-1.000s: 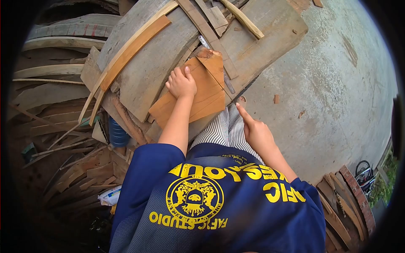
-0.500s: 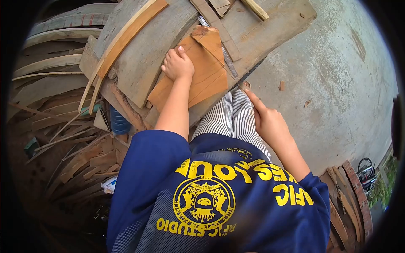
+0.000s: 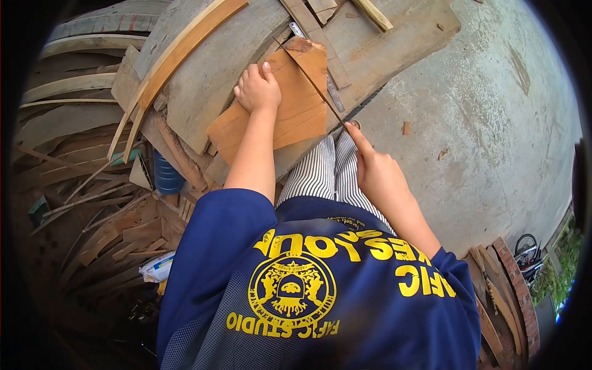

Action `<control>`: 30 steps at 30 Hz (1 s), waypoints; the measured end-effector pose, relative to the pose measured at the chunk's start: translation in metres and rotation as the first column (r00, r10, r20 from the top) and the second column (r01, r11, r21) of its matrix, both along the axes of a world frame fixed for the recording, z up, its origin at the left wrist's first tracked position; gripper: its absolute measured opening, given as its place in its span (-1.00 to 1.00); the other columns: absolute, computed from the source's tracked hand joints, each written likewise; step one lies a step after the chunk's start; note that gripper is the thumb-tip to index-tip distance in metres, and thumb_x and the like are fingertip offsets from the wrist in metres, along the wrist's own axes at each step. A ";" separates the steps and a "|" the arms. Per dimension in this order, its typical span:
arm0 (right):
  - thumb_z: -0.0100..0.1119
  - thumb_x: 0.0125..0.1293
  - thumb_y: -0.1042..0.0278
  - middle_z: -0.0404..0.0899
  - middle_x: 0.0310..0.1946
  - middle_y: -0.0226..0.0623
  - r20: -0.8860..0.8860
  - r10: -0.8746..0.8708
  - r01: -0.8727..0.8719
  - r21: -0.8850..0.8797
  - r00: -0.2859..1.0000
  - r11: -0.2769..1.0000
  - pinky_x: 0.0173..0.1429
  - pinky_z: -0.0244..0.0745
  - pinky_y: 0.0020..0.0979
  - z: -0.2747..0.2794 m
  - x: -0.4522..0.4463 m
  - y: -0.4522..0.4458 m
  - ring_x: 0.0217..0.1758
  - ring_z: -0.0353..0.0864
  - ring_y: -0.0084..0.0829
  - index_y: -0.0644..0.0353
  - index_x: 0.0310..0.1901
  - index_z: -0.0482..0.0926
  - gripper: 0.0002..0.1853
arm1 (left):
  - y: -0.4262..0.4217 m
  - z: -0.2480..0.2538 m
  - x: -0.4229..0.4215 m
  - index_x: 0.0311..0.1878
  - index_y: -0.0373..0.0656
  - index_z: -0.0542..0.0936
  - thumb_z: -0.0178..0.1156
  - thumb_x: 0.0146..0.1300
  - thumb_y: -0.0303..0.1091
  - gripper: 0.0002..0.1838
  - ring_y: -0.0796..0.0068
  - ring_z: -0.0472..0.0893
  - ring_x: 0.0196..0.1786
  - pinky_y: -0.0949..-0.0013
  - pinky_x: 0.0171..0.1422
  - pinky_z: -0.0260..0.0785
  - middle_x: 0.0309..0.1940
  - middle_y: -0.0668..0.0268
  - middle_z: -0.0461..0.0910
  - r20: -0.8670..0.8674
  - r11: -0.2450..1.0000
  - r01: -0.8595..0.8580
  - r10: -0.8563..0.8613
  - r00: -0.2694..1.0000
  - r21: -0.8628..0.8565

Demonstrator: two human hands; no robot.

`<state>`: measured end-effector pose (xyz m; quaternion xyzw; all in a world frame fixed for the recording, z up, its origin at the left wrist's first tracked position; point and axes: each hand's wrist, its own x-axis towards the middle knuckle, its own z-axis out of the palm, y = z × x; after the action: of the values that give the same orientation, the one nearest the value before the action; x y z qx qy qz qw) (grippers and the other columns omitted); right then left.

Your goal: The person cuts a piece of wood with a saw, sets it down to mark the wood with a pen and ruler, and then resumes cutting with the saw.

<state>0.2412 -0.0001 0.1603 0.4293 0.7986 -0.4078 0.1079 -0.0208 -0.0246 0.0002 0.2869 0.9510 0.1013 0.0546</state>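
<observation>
An orange-brown wooden board (image 3: pixel 299 114) lies on the worn wooden bench top (image 3: pixel 401 31). My left hand (image 3: pixel 258 88) presses on the board's left part, its fingers curled over the edge and the thumb pointing up. A thin dark saw blade (image 3: pixel 316 88) crosses the board diagonally, its far tip past the upper left edge. At the blade's near end my right hand (image 3: pixel 377 168) is closed around the saw's handle, which the fingers hide, with the index finger stretched along it. A metal ruler (image 3: pixel 333 94) lies just right of the board.
Curved wooden strips (image 3: pixel 179 55) rest on the bench's left side. Long curved planks (image 3: pixel 92 43) and scrap wood are piled at the left. A small wood chip (image 3: pixel 406 128) lies on the concrete floor (image 3: pixel 481 135). More planks (image 3: pixel 502 296) stand at the lower right.
The saw blade has moved forward and up to the left across the board, showing more of its length past the far edge. My left hand stays on the board. The view has shifted slightly.
</observation>
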 end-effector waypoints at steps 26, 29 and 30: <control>-0.04 0.30 0.55 0.52 -0.50 0.11 -0.014 -0.215 0.216 0.020 0.976 0.976 -0.34 0.46 -0.25 -0.005 0.032 0.016 -0.46 0.55 0.08 -0.10 0.29 0.35 -0.47 | 0.011 0.001 0.003 0.01 -0.22 0.51 -0.12 0.30 0.18 -0.40 0.15 0.49 0.11 0.11 0.25 0.15 0.00 0.09 0.55 -0.031 0.952 -0.301 0.299 0.954 -0.057; -0.02 0.29 0.47 0.52 -0.55 0.13 -0.136 -0.164 0.169 0.023 0.977 0.985 -0.36 0.45 -0.03 0.004 0.045 0.029 -0.45 0.58 0.09 -0.18 0.28 0.36 -0.49 | 0.012 0.006 0.003 0.02 -0.22 0.50 -0.13 0.30 0.20 -0.38 0.15 0.50 0.11 0.11 0.25 0.16 0.01 0.09 0.55 -0.008 0.960 -0.273 0.273 0.962 -0.065; -0.02 0.29 0.47 0.52 -0.56 0.12 -0.088 -0.104 0.104 -0.004 0.991 0.995 -0.35 0.46 -0.03 0.012 0.055 0.024 -0.46 0.58 0.09 -0.19 0.28 0.35 -0.48 | 0.008 0.003 0.003 -0.01 -0.21 0.51 -0.11 0.30 0.21 -0.39 0.14 0.51 0.09 0.11 0.24 0.17 -0.02 0.09 0.56 -0.035 0.982 -0.181 0.179 0.983 -0.049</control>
<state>0.2961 0.0238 0.1727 0.4520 0.7793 -0.4310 0.0513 -0.0178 -0.0163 0.0035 0.1997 0.9761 0.0767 0.0382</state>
